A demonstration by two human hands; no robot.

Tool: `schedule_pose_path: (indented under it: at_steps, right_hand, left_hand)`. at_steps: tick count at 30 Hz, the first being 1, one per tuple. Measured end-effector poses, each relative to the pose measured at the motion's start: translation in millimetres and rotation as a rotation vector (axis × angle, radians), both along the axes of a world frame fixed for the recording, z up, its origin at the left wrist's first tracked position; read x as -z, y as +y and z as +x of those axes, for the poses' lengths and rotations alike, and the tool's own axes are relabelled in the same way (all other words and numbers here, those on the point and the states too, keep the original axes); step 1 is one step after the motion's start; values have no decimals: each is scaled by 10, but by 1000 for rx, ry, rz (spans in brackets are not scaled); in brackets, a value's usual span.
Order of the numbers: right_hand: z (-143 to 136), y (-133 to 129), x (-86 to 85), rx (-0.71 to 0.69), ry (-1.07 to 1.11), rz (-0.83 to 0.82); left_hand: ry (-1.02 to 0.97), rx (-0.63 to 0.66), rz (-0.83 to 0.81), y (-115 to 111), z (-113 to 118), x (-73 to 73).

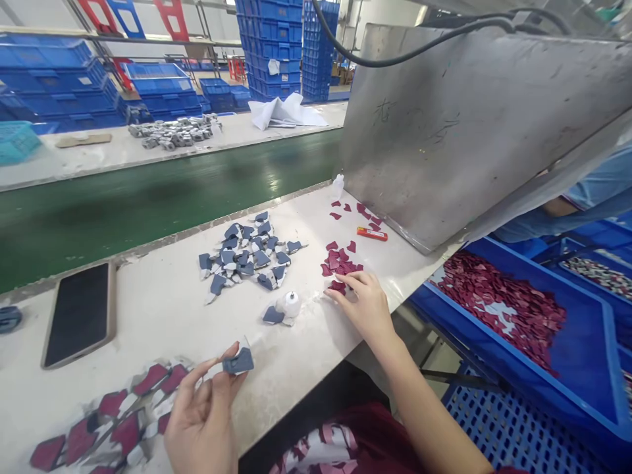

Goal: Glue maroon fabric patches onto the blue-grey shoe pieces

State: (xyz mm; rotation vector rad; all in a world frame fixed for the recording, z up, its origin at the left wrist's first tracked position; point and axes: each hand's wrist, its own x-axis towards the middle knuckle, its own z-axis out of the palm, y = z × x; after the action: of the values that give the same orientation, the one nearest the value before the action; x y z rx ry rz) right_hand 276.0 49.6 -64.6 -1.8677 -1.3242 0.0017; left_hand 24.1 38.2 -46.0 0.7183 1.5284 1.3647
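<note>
A blue-grey piece (240, 361) is sitting at the lower centre of the frame, where the left hand (205, 408) is pinching it between thumb and fingers. The right hand (364, 306) is reaching over the centre right, its thumb and forefinger standing slightly apart about a small maroon piece (338, 286); whether they are gripping it, I cannot tell. Between the hands, a small white bottle (291, 304) is standing beside another blue-grey piece (272, 315). A blue-grey pile (244, 255) is lying at the centre, maroon-faced pieces (126, 431) are spreading across the lower left, and a phone (79, 315) is resting at the left.
</note>
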Motion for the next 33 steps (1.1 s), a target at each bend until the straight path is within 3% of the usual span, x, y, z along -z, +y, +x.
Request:
schedule_pose_path:
  at_steps: [6, 12, 18, 23, 27, 33]
  right_hand:
    - [15, 28, 53, -42, 65, -48]
    - [-273, -211, -258, 129, 247, 305]
    - [-847, -478, -426, -147, 805, 173]
    - [-1128, -408, -451, -328, 1178, -39]
    - [-1182, -328, -468, -361, 1257, -68]
    - [-1210, -328, -444, -306, 1254, -87]
  left_hand:
    - [-130, 40, 24, -9, 101, 10]
    - [-228, 38, 43, -73, 144, 17]
    - [-175, 92, 69, -127, 178, 43]
    - [-81, 82, 113, -159, 162, 30]
    - [-49, 80, 173, -180, 142, 30]
    - [-44, 97, 177, -199, 126, 31]
